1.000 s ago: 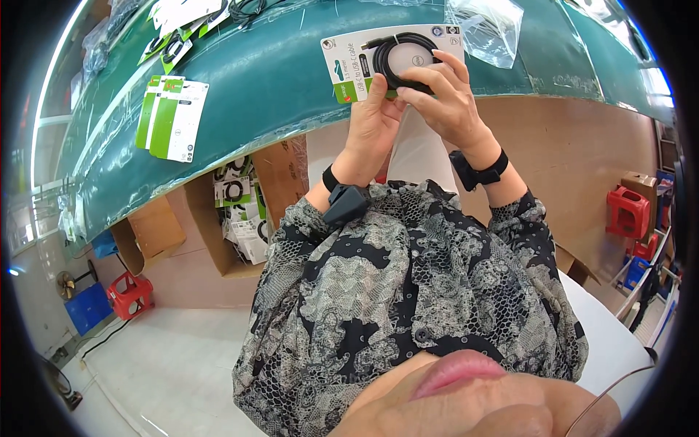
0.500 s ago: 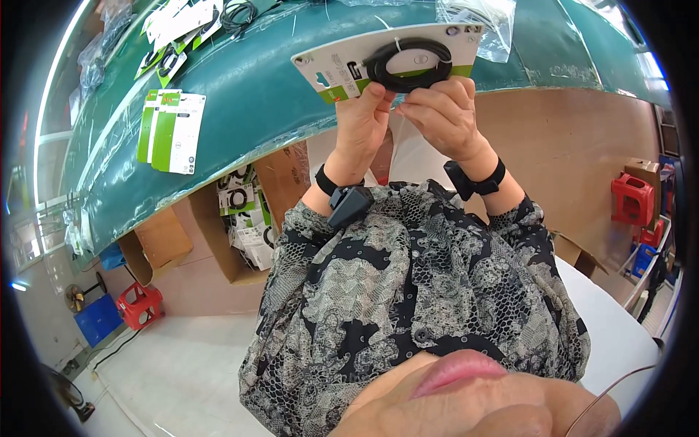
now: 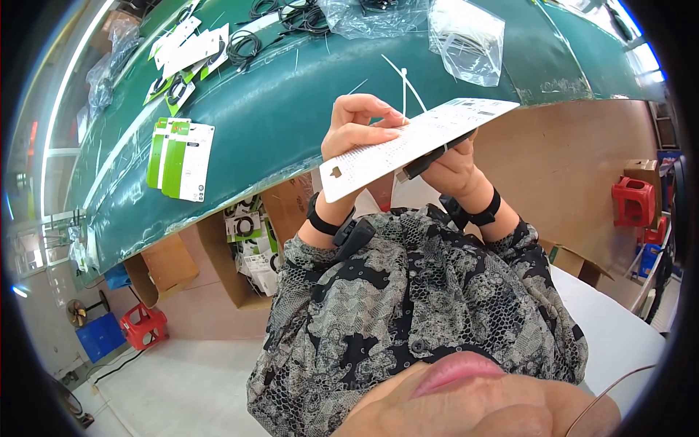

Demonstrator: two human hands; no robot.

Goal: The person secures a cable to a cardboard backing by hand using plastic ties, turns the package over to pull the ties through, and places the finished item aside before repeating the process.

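Observation:
A white packaging card (image 3: 429,138) is tilted with its printed back upward, a small hanging slot at its near left corner. Beneath it, a black coiled cable (image 3: 437,154) shows only in part, its plug end sticking out. From the card's back rises a white cable tie (image 3: 405,87), its ends crossing. My left hand (image 3: 358,127) is closed, thumb and fingertips pinching by the root of the tie. Under the right part of the card, my right hand (image 3: 455,171) grips card and cable from below; its fingertips are partly hidden.
On the green-covered table (image 3: 277,109) lie a stack of green-and-white cards (image 3: 180,159), finished-looking carded cables (image 3: 193,54), loose black cables (image 3: 306,16) and a clear bag of cable ties (image 3: 470,44). A carton (image 3: 218,251) with carded cables stands below the table edge.
The card has come down nearer my body and turned from its cable side to its back. My left hand has moved from the card's lower edge to the tie on the back.

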